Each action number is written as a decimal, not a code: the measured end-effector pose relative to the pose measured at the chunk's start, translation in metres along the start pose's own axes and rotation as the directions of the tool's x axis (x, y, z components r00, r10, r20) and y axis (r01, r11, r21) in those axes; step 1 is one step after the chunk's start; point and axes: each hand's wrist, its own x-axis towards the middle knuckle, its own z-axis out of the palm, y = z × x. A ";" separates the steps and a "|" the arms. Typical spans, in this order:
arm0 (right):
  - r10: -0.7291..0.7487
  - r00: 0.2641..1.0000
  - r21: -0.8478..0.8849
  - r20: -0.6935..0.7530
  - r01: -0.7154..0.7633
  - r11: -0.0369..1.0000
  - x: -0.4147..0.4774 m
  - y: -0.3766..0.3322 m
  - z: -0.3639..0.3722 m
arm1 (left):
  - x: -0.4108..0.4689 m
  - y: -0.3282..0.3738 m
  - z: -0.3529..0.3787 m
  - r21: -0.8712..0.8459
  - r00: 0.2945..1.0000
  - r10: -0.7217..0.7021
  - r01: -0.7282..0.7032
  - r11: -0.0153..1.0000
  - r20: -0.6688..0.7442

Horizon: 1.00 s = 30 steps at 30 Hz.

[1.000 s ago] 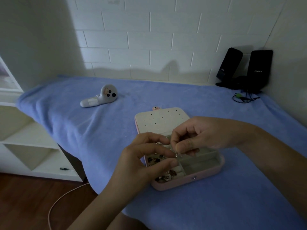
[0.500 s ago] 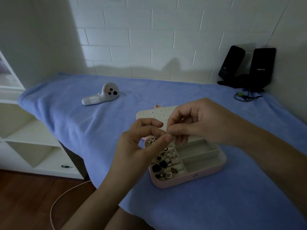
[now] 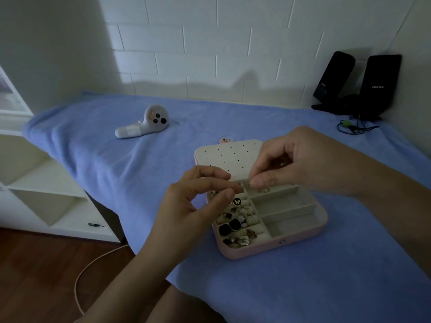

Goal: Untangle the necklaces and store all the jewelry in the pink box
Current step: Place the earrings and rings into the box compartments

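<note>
A: How did the pink rounded-corner jewellery box [image 3: 275, 249] lie?

B: There was one box, open on the blue terry cloth [image 3: 105, 159]. Its long axis ran left to right, with the right end swung a little farther from the person. The snap front faced the person. The cream perforated lid [image 3: 228, 157] lay flat behind the box, toward the wall.

A: And inside?

B: Three long cream compartments sat on the box's right. Gold and black rings [image 3: 235, 223] crowded its left, and they overlapped too much to count.

A: The hands?

B: Both hovered over the box's far edge. The right hand [image 3: 296, 164] pinched a thin gold chain [image 3: 263, 189] whose loops lay in the farthest compartment. The left hand [image 3: 193, 206] had thumb and forefinger pressed together; on what, I couldn't tell.

A: Elsewhere?

B: One white handheld controller [image 3: 142, 125] lay far left of the box, and two black speakers [image 3: 377, 87] stood far right.
</note>
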 end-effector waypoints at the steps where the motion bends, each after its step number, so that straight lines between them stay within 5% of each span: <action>1: 0.048 0.997 0.001 0.057 -0.048 0.999 0.000 0.001 -0.001 | -0.001 -0.005 -0.004 0.036 1.000 -0.007 0.007 0.999 -0.005; 5: 0.181 0.933 -0.058 0.311 -0.172 0.983 0.000 0.006 0.003 | -0.007 -0.020 -0.017 0.100 0.999 -0.053 0.053 0.994 -0.006; 10: 0.209 0.874 -0.132 0.439 -0.167 0.977 0.002 0.010 0.011 | -0.011 -0.027 -0.022 0.150 0.997 -0.046 0.037 0.988 0.060; 15: 0.183 0.867 -0.124 0.463 -0.141 0.982 0.002 0.011 0.010 | -0.013 -0.025 -0.023 0.188 0.994 -0.002 -0.019 0.982 0.109; 22: 0.207 0.887 -0.093 0.413 -0.185 0.978 0.003 0.012 0.008 | -0.020 -0.007 -0.016 0.344 0.908 0.292 -0.388 0.855 0.300; 30: 0.221 0.872 -0.060 0.436 -0.217 0.974 0.002 0.012 0.007 | -0.016 -0.003 -0.015 0.395 0.874 0.299 -0.447 0.803 0.382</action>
